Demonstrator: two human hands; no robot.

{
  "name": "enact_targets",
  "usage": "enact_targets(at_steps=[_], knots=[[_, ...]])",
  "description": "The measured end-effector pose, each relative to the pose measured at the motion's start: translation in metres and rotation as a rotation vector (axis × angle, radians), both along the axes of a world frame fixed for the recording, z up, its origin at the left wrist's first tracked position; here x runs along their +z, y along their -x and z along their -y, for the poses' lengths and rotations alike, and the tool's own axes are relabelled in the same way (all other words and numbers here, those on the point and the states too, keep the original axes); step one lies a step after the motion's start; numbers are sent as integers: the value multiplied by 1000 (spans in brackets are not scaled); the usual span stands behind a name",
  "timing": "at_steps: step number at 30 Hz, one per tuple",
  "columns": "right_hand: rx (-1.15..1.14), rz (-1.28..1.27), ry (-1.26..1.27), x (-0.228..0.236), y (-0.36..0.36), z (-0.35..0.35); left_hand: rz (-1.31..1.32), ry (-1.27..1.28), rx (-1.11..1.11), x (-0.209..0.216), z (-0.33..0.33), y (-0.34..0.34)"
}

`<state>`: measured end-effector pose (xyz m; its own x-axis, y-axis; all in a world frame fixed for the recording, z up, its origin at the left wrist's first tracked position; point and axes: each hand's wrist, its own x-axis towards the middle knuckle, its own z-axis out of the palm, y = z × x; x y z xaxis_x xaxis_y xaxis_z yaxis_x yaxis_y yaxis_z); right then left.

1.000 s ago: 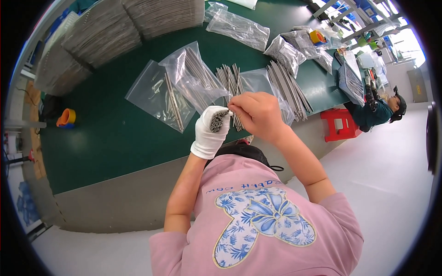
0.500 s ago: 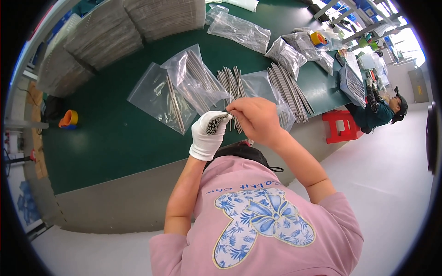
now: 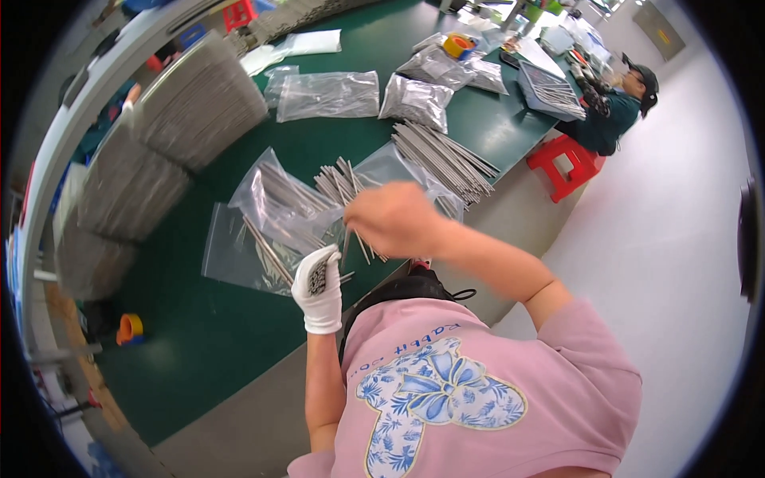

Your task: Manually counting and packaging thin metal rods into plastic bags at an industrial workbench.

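Observation:
My left hand (image 3: 320,299), in a white glove, is closed round a bundle of thin metal tubes (image 3: 317,278), whose open ends face up towards me. My bare right hand (image 3: 392,219) is partly blurred, its fingers bunched in a pinch over a loose pile of metal tubes (image 3: 340,178). One tube shows just below those fingertips; I cannot tell whether they grip it. Left of the pile, a clear plastic bag (image 3: 271,191) with several tubes inside overlaps another clear bag (image 3: 227,247). Another, larger stack of tubes (image 3: 442,159) lies to the right, partly on clear plastic.
Filled clear bags (image 3: 418,102) and a flat clear bag (image 3: 328,95) lie farther back on the green table (image 3: 199,350). Wrapped stacks (image 3: 199,103) line the left. Tape rolls (image 3: 130,328) sit there too. A co-worker (image 3: 610,111) sits at right by a red stool (image 3: 566,167).
My right hand has moved away from the bundle in my left hand, to over the loose tubes. My left hand still grips the bundle. The whole view has turned.

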<state>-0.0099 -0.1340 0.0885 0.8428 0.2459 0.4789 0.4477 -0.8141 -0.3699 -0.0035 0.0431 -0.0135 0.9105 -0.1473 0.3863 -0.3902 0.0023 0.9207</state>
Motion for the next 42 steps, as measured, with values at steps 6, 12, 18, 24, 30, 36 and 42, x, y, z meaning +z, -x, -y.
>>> enact_targets(at_steps=[6, 12, 18, 24, 30, 36, 42], knots=[[-375, 280, -266, 63, -15, 97, 187, -176, 127, 3, -7, -4], [-621, 395, -76, -21, -32, 158, 147, -122, 129, -1, 1, -7], [-1166, 257, -321, -110, 39, 186, 94, -106, 171, -4, -5, -1], [-1378, -325, -303, -192, 75, 192, 73, -114, 217, -3, -12, 1], [-1273, -356, -142, -169, 47, 173, 124, -63, 169, 11, -4, -5], [-40, -159, -494, -31, 1, 18, 158, -36, 208, 8, -2, 1], [289, -105, -281, -16, -16, -25, 146, -43, 199, 7, -3, 1]])
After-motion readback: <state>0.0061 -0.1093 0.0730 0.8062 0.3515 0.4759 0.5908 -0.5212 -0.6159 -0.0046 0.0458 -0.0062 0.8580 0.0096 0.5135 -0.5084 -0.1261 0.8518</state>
